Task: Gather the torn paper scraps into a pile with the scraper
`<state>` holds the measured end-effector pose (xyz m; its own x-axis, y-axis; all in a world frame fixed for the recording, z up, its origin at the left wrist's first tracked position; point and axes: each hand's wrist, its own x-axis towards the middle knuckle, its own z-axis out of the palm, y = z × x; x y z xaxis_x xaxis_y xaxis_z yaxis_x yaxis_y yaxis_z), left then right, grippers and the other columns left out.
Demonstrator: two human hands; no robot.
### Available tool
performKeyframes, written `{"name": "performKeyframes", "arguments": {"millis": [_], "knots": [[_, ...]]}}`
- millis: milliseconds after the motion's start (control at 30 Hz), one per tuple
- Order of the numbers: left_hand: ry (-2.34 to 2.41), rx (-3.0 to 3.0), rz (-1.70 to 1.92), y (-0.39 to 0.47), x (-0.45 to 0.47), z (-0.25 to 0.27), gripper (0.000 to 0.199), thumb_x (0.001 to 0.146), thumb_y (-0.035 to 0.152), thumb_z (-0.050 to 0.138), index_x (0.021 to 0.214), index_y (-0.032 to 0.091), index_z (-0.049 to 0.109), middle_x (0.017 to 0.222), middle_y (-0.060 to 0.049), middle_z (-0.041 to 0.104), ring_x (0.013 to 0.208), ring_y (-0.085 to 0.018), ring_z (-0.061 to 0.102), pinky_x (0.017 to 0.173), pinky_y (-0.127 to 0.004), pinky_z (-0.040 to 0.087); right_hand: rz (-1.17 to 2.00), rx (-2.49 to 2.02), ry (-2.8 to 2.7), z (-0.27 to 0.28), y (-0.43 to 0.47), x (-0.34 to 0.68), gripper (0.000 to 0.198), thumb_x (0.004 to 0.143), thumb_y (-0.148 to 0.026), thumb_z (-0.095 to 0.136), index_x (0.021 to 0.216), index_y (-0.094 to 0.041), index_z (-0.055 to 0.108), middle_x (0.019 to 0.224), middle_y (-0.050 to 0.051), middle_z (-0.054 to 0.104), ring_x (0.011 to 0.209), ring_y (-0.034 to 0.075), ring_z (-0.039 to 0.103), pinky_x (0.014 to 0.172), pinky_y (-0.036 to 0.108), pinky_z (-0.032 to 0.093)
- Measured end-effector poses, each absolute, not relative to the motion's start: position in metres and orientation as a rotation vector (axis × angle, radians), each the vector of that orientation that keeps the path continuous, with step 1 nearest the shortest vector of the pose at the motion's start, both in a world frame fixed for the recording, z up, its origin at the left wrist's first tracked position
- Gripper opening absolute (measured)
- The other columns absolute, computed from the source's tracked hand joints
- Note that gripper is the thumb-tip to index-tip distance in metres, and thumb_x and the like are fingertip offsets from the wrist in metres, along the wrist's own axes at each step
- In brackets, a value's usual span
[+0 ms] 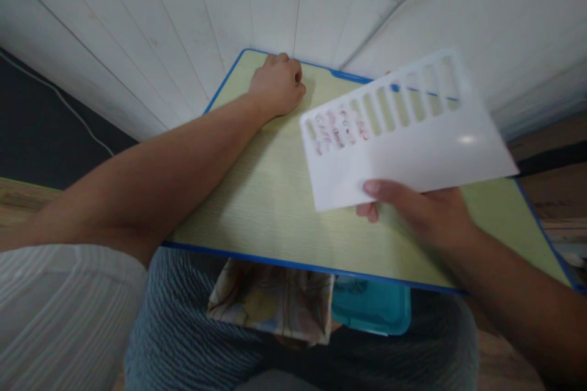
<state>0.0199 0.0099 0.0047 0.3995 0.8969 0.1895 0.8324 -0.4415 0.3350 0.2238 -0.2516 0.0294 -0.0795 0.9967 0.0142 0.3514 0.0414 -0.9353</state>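
My right hand (413, 208) grips the lower edge of a white slotted card (398, 162), thumb on its front face. The card is held tilted above the table's right half. A row of long rounded slots runs along its upper part, and the table and wall show through several of them. Reddish-purple marks, too blurred to read, appear at the slots on its left end. My left hand (278, 85) rests on the tabletop near the far left corner, its fingers curled into a loose fist. Nothing shows in that hand.
The pale yellow-green table (270, 195) has a blue edge and stands against a white plank wall (270, 0). A grey cable (394, 9) runs down the wall. Below the near edge, by my lap, are a patterned cloth item (270, 302) and a turquoise plastic container (378, 308).
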Motion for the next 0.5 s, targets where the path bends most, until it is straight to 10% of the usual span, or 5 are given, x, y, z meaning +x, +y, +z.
{"name": "performKeyframes", "arguments": {"millis": [167,500], "knots": [[1.523,2.441,0.511,0.013,0.019,0.002,0.049,0.111,0.051,0.048,0.148,0.036,0.075,0.154,0.003,0.071,0.149,-0.034,0.038,0.128,-0.054,0.037,0.472,-1.411,-1.195,0.027,-0.226,0.245,0.024,0.093,-0.033,0.085,0.072,-0.027,0.073,0.068,0.001,0.075,0.056,0.023,0.068,0.062,0.042,0.061],[1.519,2.504,0.568,0.018,0.017,-0.003,0.042,0.11,0.043,0.054,0.14,0.027,0.078,0.154,-0.007,0.07,0.147,-0.037,0.047,0.124,-0.058,0.045,0.594,-1.586,-1.546,0.031,-0.226,0.246,0.04,0.1,-0.046,0.077,0.063,-0.032,0.073,0.075,0.004,0.081,0.078,0.029,0.079,0.095,0.047,0.067]]}}
